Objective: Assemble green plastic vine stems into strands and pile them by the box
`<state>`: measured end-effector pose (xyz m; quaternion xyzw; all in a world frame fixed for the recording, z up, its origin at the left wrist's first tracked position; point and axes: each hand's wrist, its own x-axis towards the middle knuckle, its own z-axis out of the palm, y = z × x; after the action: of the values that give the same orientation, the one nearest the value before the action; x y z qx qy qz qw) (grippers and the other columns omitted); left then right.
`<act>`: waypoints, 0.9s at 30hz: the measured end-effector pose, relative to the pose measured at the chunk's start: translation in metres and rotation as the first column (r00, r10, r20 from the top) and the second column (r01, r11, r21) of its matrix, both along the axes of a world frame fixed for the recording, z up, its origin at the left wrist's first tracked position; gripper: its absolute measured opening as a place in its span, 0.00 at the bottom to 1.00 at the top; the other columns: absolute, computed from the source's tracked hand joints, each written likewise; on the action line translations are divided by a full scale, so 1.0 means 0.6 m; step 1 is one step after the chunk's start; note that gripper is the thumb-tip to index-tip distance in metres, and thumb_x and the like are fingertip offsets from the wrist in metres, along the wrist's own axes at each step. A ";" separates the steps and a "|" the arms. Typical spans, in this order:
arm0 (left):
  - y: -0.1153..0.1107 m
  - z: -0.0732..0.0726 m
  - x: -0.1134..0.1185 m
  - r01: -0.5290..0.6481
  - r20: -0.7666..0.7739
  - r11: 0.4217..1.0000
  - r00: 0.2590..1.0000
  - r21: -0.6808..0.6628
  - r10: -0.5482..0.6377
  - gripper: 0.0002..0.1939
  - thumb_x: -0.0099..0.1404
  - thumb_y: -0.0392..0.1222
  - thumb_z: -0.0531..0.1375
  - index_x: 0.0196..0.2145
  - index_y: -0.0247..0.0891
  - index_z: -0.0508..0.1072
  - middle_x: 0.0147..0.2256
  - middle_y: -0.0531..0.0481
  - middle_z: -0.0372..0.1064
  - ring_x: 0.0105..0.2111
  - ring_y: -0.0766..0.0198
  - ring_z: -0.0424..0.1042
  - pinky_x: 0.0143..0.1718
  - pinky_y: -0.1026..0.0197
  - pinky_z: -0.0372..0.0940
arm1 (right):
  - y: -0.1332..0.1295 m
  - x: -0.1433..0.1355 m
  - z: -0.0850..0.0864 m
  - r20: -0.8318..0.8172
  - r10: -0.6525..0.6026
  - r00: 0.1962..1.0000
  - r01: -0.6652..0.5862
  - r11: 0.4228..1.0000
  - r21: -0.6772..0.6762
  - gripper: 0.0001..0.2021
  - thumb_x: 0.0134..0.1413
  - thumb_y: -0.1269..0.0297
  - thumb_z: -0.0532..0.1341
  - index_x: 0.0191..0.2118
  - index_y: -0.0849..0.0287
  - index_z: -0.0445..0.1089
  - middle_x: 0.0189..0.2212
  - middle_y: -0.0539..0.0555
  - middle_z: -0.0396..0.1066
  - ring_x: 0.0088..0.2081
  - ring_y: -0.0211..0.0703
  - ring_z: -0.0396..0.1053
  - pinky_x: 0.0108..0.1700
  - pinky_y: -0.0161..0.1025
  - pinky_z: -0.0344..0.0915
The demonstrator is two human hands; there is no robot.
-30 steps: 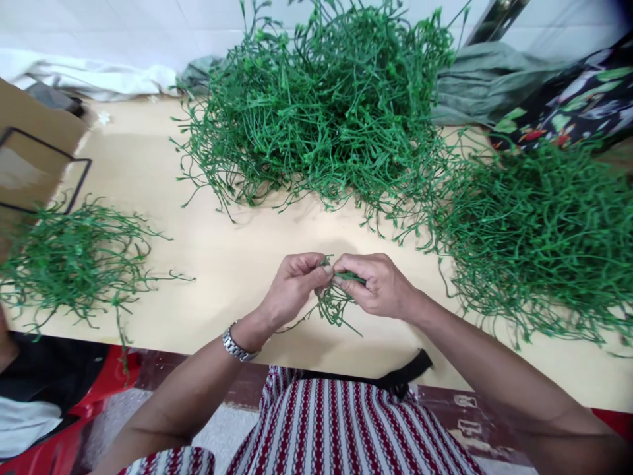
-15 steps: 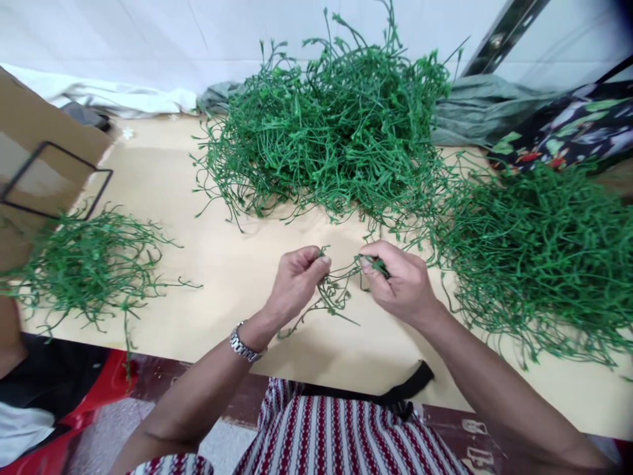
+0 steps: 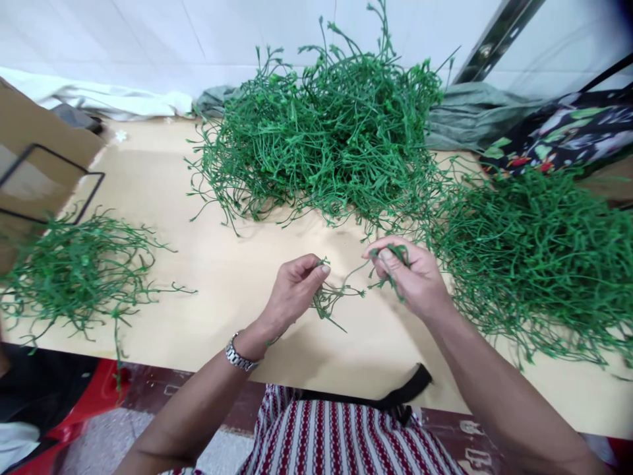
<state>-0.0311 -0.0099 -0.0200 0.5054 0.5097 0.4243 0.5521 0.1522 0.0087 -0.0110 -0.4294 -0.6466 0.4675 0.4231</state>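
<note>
Thin green plastic-looking stems (image 3: 330,302) with small branching tips are pinched between the thumb and fingers of my left hand (image 3: 295,287), their ends hanging down to the right. My right hand (image 3: 409,274) grips a small bunch of short green stem pieces (image 3: 395,254) between thumb and fingers, the index finger stretched out. One thin stem spans the gap between the two hands. Both hands are just above the table (image 3: 217,264). Behind them rises a large tangled heap of the same green stems (image 3: 336,132).
A second dense pile of stems (image 3: 544,257) lies at the right, a smaller pile (image 3: 79,270) at the left. A cardboard box (image 3: 54,125) with a black wire frame (image 3: 96,188) stands far left. A black strap (image 3: 408,388) lies at the front edge; a floral cloth (image 3: 568,135) is back right.
My right hand has moved slightly right, away from my left hand, and its fingers have loosened around the bunch, showing more of it. My left hand keeps its pinch.
</note>
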 end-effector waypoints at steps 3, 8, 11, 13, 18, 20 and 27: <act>0.002 0.003 -0.003 0.023 -0.095 0.998 0.995 0.066 -0.017 0.17 0.58 0.45 0.57 0.17 0.35 0.59 0.18 0.57 0.45 0.20 0.72 0.45 0.21 0.65 0.43 | 0.002 0.015 0.002 -0.161 0.017 0.987 -0.039 0.990 -0.139 0.13 0.55 0.54 0.54 0.33 0.59 0.68 0.20 0.49 0.55 0.21 0.34 0.51 0.22 0.33 0.48; 0.004 0.006 -0.012 0.060 -0.117 0.997 0.992 0.049 -0.054 0.16 0.58 0.45 0.57 0.18 0.35 0.59 0.18 0.57 0.46 0.20 0.71 0.46 0.21 0.64 0.43 | 0.000 0.032 0.001 -0.231 0.139 0.963 -0.191 0.956 -0.221 0.16 0.50 0.50 0.58 0.35 0.59 0.71 0.25 0.51 0.58 0.23 0.34 0.52 0.23 0.34 0.51; 0.004 0.008 -0.014 0.086 -0.080 0.996 0.993 0.002 -0.085 0.17 0.59 0.46 0.57 0.18 0.35 0.59 0.18 0.57 0.45 0.19 0.72 0.45 0.21 0.65 0.42 | -0.003 0.033 -0.002 -0.261 0.168 0.950 -0.239 0.934 -0.267 0.21 0.53 0.46 0.52 0.36 0.60 0.71 0.23 0.51 0.56 0.23 0.34 0.53 0.22 0.33 0.50; 0.005 0.009 -0.014 0.103 -0.077 0.995 0.992 0.004 -0.102 0.18 0.58 0.46 0.57 0.18 0.35 0.57 0.18 0.58 0.44 0.19 0.73 0.44 0.20 0.65 0.41 | -0.003 0.027 -0.003 -0.218 0.161 0.963 -0.217 0.939 -0.267 0.22 0.54 0.46 0.51 0.35 0.61 0.71 0.22 0.50 0.57 0.23 0.34 0.54 0.21 0.33 0.50; 0.009 0.015 -0.009 0.179 0.000 0.984 0.984 0.012 -0.179 0.17 0.58 0.46 0.59 0.18 0.34 0.60 0.18 0.57 0.47 0.20 0.73 0.47 0.21 0.66 0.44 | -0.003 -0.007 -0.007 0.133 0.234 0.963 -0.222 0.970 -0.098 0.10 0.51 0.58 0.59 0.33 0.62 0.68 0.25 0.49 0.63 0.26 0.32 0.58 0.27 0.30 0.54; 0.009 0.017 -0.003 0.171 0.048 0.985 0.984 0.013 -0.171 0.16 0.56 0.46 0.60 0.19 0.33 0.63 0.18 0.57 0.50 0.20 0.73 0.49 0.21 0.66 0.45 | -0.003 -0.021 -0.013 0.211 0.256 0.944 -0.254 0.967 -0.033 0.08 0.48 0.61 0.61 0.30 0.61 0.67 0.23 0.47 0.59 0.25 0.31 0.56 0.27 0.29 0.53; 0.006 0.008 0.005 0.044 0.158 0.999 0.986 -0.003 -0.043 0.12 0.55 0.45 0.62 0.22 0.32 0.70 0.19 0.53 0.63 0.21 0.70 0.60 0.24 0.66 0.56 | -0.012 -0.043 -0.039 0.130 0.242 0.962 -0.220 0.962 -0.164 0.03 0.50 0.69 0.55 0.28 0.61 0.64 0.18 0.44 0.54 0.19 0.28 0.49 0.20 0.26 0.49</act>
<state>-0.0283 -0.0063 -0.0154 0.4795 0.4544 0.4492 0.6016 0.1265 0.0012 -0.0345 -0.4147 -0.6856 0.5270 0.2833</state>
